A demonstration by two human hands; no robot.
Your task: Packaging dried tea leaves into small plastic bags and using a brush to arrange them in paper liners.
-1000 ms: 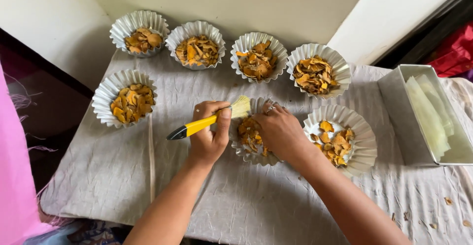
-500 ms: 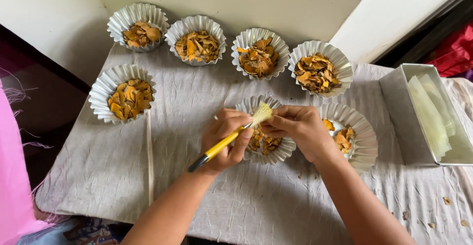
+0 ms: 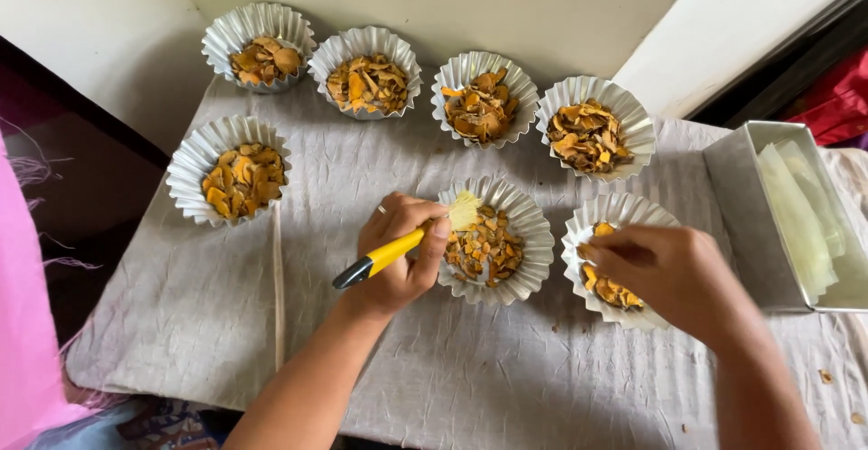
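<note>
I logged the left hand (image 3: 398,255) with fingers curled tight round a yellow-handled brush (image 3: 398,251) — its long axis ran from lower left up to the right, bristles over the near rim of the middle fluted tin (image 3: 533,233). The right hand (image 3: 665,274), fingertips drawn together, pinched into the neighbouring tin (image 3: 624,210) just beside — what it held, I could not tell.

The left hand (image 3: 398,255) sits at the centre of the frame, fingers curled closed in a grip, its forearm rising from the lower left. The right hand (image 3: 665,274) is at centre right, palm down, fingers pinched together pointing left, forearm entering from the lower right.
</note>
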